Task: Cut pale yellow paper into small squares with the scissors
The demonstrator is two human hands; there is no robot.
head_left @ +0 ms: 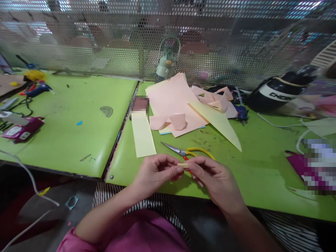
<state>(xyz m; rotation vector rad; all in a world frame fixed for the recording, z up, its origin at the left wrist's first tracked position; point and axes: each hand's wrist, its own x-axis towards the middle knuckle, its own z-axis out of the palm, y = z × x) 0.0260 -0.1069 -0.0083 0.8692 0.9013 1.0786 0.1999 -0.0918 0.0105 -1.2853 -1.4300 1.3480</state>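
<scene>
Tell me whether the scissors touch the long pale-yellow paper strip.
Apart: the head view shows green tabletop between the pointed tip of the scissors and the side of the paper strip.

Along the rear of the green worktop (262, 168), a perforated metal screen (120, 45) is rising, while a pale-green water bottle (167, 64) with a looped handle is standing upright just before it and a black bottle (258, 99) with a white lettered band is lying tilted at the right. On the left section, a clear protractor (106, 111) is lying near a small blue scrap (79, 123), and a blue glue gun (39, 90) is resting behind a purple extension socket (25, 129). Below, a teal cut-out (76, 199) with a round hole is lying on the floor (52, 224).
</scene>
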